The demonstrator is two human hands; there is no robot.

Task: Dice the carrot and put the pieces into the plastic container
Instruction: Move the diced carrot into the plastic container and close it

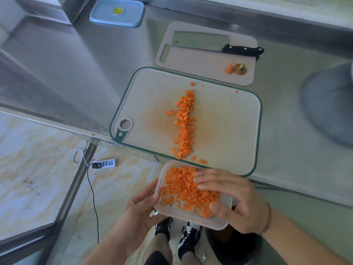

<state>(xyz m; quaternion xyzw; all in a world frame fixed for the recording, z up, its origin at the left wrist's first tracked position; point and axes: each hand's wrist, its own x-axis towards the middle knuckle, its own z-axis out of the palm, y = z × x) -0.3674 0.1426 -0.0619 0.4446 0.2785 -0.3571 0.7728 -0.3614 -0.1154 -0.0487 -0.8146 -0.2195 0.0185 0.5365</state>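
Observation:
A clear plastic container hangs just below the counter's front edge, holding a heap of diced carrot. My left hand grips the container's left wall and underside. My right hand lies over the right side of the container with fingers spread flat on the pieces. A long line of diced carrot pieces remains on the green-rimmed cutting board, with a few strays near the board's front edge.
A second, smaller board behind carries a cleaver and two carrot ends. The container's lid lies at the counter's back left. A grey round object sits at right. A power strip lies on the floor.

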